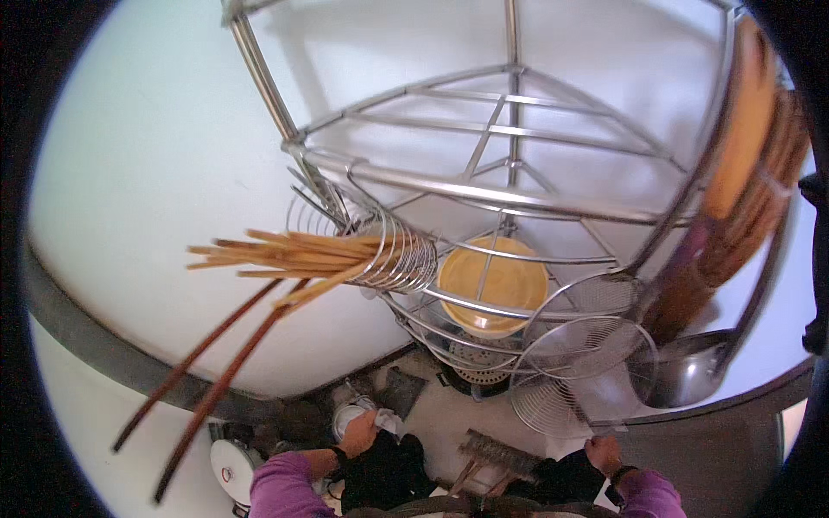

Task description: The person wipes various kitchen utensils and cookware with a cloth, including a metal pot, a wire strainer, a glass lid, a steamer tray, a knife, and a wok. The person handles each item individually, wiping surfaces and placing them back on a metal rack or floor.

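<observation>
Low in the view, my left hand [361, 434] is closed, in front of a white round container [350, 413] and beside a whitish crumpled thing [389, 421]. What it holds, if anything, cannot be made out. My right hand [602, 453] is curled into a fist near a wire strainer [553, 401]; its contents are hidden too. Both are well below a metal corner rack [432, 183]. On the rack's left hangs a wire utensil holder [401, 259] with several wooden chopsticks [294, 252] and a pair of long dark-tipped chopsticks [229, 375] sticking out.
A yellow bowl [496, 281] sits on a lower rack shelf. On the right hang a ladle [686, 375], another strainer [596, 302] and a bundled brown brush [691, 276]. Below are a stool with a woven-looking seat [496, 453] and a white lidded pot [231, 470].
</observation>
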`<state>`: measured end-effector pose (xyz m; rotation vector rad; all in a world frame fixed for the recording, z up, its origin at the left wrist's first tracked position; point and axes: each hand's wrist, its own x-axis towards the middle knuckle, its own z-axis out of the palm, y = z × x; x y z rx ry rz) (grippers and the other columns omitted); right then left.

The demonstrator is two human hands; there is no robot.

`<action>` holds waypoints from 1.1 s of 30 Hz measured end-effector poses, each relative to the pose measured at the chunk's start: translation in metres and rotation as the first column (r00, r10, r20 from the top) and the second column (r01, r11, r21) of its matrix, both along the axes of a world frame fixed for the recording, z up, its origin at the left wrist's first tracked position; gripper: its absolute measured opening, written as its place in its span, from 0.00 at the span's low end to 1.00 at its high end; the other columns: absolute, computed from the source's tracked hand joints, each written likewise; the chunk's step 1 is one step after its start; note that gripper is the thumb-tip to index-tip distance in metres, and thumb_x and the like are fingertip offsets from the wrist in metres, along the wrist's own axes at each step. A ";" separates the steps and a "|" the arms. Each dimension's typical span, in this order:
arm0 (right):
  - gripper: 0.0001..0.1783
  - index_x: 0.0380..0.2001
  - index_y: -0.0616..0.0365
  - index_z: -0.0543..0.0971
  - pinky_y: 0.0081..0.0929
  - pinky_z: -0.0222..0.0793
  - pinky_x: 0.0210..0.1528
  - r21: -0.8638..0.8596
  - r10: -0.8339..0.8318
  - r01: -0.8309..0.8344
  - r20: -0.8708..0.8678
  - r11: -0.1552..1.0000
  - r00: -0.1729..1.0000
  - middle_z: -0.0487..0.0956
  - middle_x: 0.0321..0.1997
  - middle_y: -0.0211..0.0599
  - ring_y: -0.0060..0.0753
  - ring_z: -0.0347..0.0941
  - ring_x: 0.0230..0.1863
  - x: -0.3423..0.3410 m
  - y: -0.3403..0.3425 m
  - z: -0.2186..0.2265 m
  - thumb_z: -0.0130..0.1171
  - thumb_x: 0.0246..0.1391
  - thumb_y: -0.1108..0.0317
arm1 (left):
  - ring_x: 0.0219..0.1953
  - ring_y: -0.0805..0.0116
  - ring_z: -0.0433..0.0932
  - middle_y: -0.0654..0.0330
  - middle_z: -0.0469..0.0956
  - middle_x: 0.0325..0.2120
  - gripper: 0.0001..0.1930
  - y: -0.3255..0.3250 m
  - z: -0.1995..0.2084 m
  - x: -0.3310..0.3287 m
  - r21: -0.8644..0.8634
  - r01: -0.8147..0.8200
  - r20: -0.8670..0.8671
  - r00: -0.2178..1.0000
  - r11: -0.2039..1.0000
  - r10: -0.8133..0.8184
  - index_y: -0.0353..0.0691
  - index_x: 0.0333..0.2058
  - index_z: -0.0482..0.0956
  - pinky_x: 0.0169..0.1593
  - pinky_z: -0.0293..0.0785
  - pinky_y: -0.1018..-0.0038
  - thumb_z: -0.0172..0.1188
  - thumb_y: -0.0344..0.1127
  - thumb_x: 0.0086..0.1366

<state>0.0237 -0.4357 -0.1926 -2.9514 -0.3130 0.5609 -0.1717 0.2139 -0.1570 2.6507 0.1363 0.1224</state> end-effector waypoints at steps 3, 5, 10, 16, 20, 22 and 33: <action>0.24 0.33 0.61 0.82 0.53 0.70 0.38 -0.008 -0.048 0.049 0.096 0.999 0.994 0.81 0.31 0.53 0.59 0.76 0.33 -0.007 -0.014 -0.016 0.50 0.59 0.49 | 0.43 0.37 0.73 0.40 0.75 0.37 0.14 0.000 0.008 -0.016 -0.006 -0.156 -0.177 0.972 0.988 0.152 0.35 0.47 0.71 0.44 0.69 0.49 0.52 0.32 0.63; 0.22 0.37 0.63 0.80 0.48 0.71 0.38 -0.151 -0.229 0.218 -0.060 0.964 0.972 0.80 0.33 0.56 0.60 0.77 0.36 -0.016 -0.024 -0.011 0.51 0.61 0.53 | 0.43 0.37 0.74 0.40 0.76 0.39 0.14 -0.003 0.007 -0.022 0.064 -0.211 -0.216 0.951 0.975 0.220 0.34 0.47 0.73 0.45 0.70 0.49 0.50 0.28 0.62; 0.17 0.32 0.60 0.80 0.47 0.72 0.36 -0.023 0.005 -0.001 0.196 1.000 0.981 0.79 0.29 0.53 0.60 0.75 0.31 -0.030 -0.028 0.014 0.54 0.58 0.56 | 0.48 0.39 0.74 0.41 0.76 0.45 0.20 -0.001 0.002 -0.032 -0.112 -0.221 -0.283 0.941 0.969 0.182 0.36 0.51 0.72 0.51 0.71 0.55 0.50 0.22 0.59; 0.14 0.37 0.56 0.80 0.51 0.71 0.37 0.080 0.102 -0.103 0.013 0.991 0.995 0.80 0.33 0.53 0.61 0.76 0.35 -0.007 -0.012 0.018 0.48 0.60 0.60 | 0.46 0.34 0.70 0.40 0.73 0.42 0.20 -0.013 0.022 -0.019 -0.044 -0.133 -0.102 0.987 0.990 0.128 0.38 0.50 0.69 0.47 0.69 0.53 0.54 0.21 0.57; 0.14 0.35 0.59 0.79 0.48 0.71 0.38 -0.038 0.244 -0.245 -0.023 0.969 0.969 0.79 0.34 0.54 0.61 0.75 0.39 0.019 0.003 0.019 0.47 0.60 0.62 | 0.44 0.35 0.69 0.42 0.73 0.38 0.18 -0.016 0.043 -0.014 -0.089 -0.118 -0.147 0.984 0.989 0.104 0.38 0.47 0.69 0.45 0.68 0.52 0.55 0.21 0.56; 0.13 0.35 0.59 0.79 0.48 0.71 0.40 -0.001 0.273 -0.276 -0.136 0.961 0.952 0.78 0.34 0.56 0.61 0.74 0.40 0.035 0.013 0.019 0.48 0.59 0.63 | 0.44 0.35 0.69 0.42 0.73 0.38 0.18 -0.018 0.053 -0.017 -0.074 -0.132 -0.211 0.971 0.988 0.114 0.38 0.47 0.69 0.45 0.67 0.52 0.54 0.21 0.56; 0.56 0.64 0.66 0.61 0.46 0.61 0.62 0.092 0.422 -0.496 -0.669 0.863 0.611 0.65 0.64 0.56 0.55 0.62 0.63 0.080 0.196 -0.243 0.64 0.44 0.33 | 0.43 0.41 0.73 0.48 0.75 0.40 0.25 -0.023 0.055 -0.039 -0.154 -0.084 -0.251 0.967 0.984 0.043 0.39 0.49 0.72 0.45 0.69 0.56 0.55 0.20 0.48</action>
